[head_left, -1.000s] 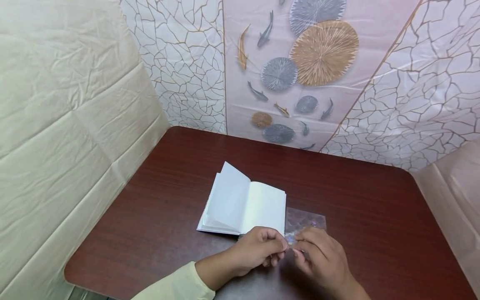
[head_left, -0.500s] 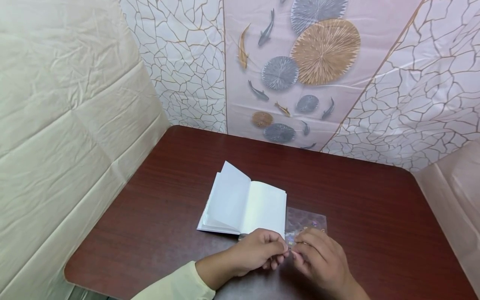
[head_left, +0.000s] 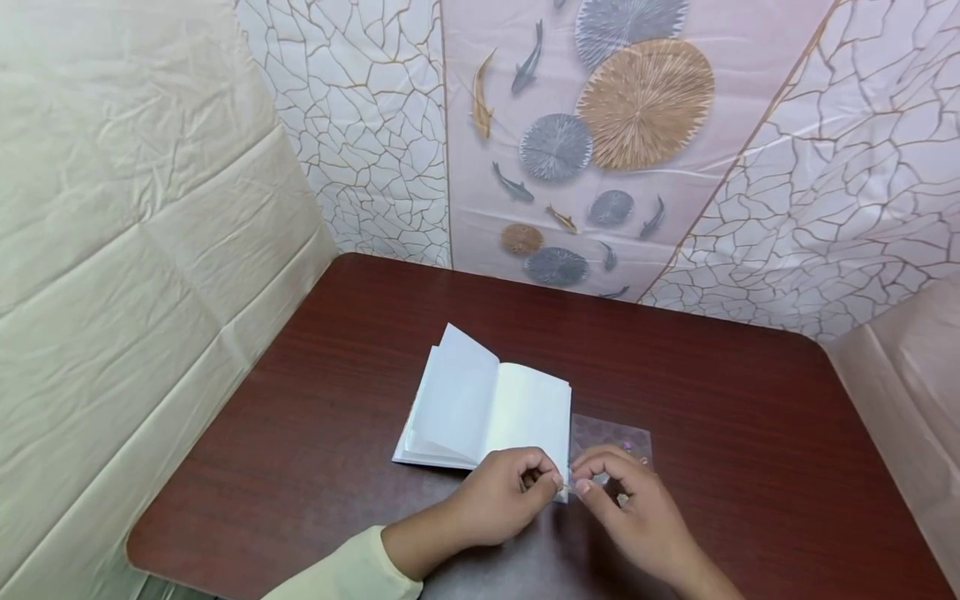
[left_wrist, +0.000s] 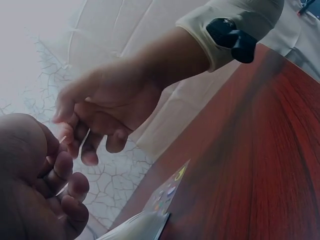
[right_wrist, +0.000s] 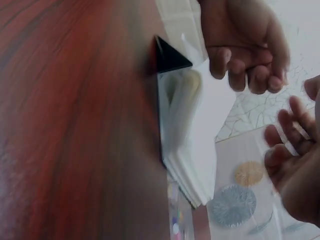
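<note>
My left hand (head_left: pixel 504 497) pinches a tiny pale sticker (left_wrist: pixel 63 140) between thumb and index finger, above the lower edge of an open notebook (head_left: pixel 527 412). The notebook's pages are blank and white. To the right, my right hand (head_left: pixel 633 508) hovers apart from the left, its fingers loosely bent and thumb and index separated. Beneath the right hand lies a clear sheet (head_left: pixel 600 429) with small coloured stickers, partly hidden by the fingers. In the right wrist view, the right hand (right_wrist: pixel 297 155) has nothing visible in its fingers.
The dark red-brown table (head_left: pixel 322 375) has rounded corners. A patterned cloth (head_left: pixel 558 167) with fish and round leaf shapes hangs behind it. Cream fabric (head_left: pixel 150 250) hangs along the left side.
The hands, earlier nearly touching at the fingertips, have drawn apart. The left hand has moved slightly left and up with the sticker; the right hand's thumb and index have parted.
</note>
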